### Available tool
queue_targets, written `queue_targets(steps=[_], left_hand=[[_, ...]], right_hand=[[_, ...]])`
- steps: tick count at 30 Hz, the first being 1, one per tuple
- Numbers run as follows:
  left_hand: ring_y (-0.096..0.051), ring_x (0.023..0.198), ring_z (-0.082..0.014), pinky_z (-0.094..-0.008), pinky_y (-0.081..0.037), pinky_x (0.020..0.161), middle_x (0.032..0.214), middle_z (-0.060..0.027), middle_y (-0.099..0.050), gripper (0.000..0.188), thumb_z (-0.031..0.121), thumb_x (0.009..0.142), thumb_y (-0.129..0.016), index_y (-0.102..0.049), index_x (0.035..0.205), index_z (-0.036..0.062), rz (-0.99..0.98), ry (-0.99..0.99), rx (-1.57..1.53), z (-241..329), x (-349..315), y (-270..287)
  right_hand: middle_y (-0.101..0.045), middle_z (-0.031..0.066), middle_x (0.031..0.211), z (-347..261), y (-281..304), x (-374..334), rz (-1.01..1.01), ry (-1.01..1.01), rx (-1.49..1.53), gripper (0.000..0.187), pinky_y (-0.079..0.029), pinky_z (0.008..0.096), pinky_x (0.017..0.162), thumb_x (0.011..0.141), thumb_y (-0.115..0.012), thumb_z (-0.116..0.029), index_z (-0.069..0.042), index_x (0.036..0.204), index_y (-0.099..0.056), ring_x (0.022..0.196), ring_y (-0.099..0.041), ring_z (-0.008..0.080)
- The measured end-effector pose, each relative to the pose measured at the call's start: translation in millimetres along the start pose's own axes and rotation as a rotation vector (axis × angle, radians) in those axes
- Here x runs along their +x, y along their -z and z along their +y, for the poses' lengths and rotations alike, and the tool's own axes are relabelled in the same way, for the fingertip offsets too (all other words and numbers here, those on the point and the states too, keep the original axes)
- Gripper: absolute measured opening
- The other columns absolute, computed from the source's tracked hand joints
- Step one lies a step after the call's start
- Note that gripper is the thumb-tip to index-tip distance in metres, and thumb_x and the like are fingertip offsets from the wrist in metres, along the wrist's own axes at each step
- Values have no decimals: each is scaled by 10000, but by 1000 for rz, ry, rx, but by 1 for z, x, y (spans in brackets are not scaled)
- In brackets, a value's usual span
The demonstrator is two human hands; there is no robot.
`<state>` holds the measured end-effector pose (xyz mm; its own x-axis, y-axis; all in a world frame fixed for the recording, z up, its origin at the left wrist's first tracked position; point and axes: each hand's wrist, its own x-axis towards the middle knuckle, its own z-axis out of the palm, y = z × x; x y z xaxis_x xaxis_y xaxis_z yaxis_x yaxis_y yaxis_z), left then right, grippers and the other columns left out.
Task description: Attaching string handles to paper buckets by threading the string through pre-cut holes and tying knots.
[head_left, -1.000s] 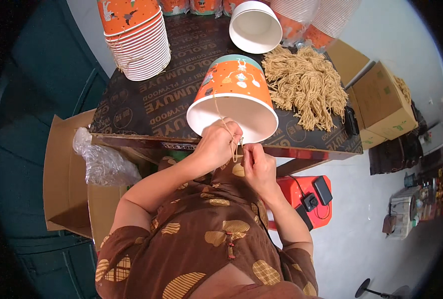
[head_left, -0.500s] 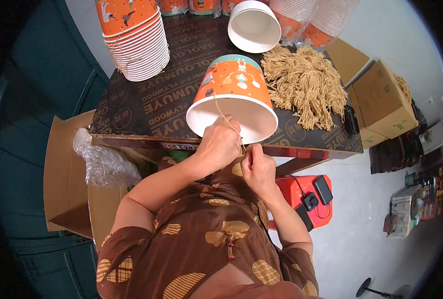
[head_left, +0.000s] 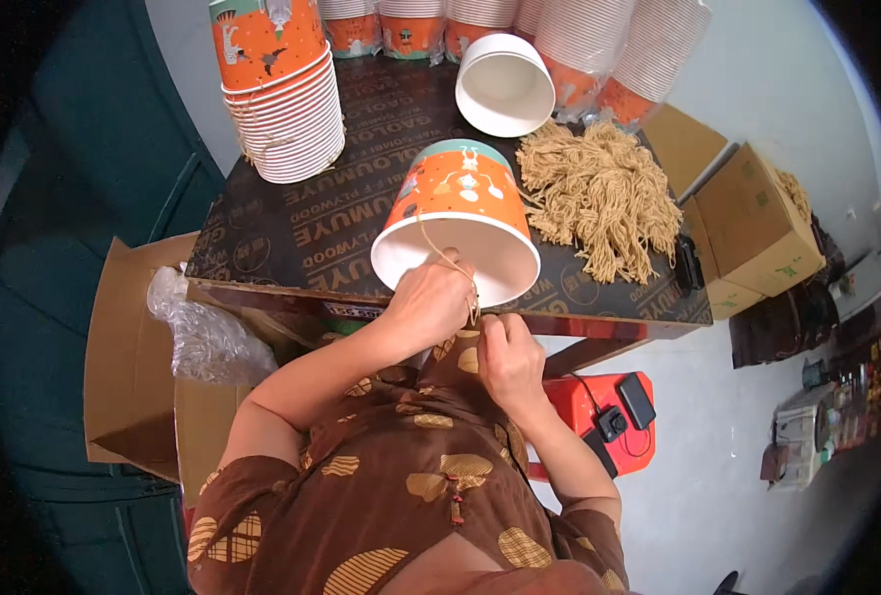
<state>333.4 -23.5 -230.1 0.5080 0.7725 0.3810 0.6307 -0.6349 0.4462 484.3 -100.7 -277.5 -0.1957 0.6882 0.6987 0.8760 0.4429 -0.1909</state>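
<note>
Holding the cord (head_left: 430, 244), our left hand (head_left: 430, 297) is nearer the bucket (head_left: 460, 200), at its mouth; our right hand (head_left: 511, 359), closed below it, grip unclear

Off the table's (head_left: 262, 233) front left corner, a crumpled clear plastic bag (head_left: 212, 342) lies against an open cardboard box (head_left: 128, 367), while a small black object (head_left: 689, 264) rests by the right edge, a brown carton (head_left: 758, 223) stands beyond it, and a red stool (head_left: 567, 399) bearing black devices (head_left: 637, 400) sits near the front right corner.
</note>
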Motion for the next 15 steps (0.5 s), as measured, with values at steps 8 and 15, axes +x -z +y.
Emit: queue_targets(steps=[8,15], left_hand=[[-628,754,-380,-472,-503,676,852,-196,-602,151,108,816,-658,-616,744,-18,6,55,-3,1,0,-2],[-627,708,-356,-448,-488,645,739,-175,-612,161,90,812,-642,-604,700,-19,-6,-54,-206,0,1,3]], right_hand=[[-566,191,1126,0,-2,9,106,101,-57,224,-527,356,661,687,-639,32,34,904,-584,847,-585,304],[-551,239,1179,6,-5,5,81,61,56,273,-525,419,752,658,-626,82,67,920,-549,929,-583,379]])
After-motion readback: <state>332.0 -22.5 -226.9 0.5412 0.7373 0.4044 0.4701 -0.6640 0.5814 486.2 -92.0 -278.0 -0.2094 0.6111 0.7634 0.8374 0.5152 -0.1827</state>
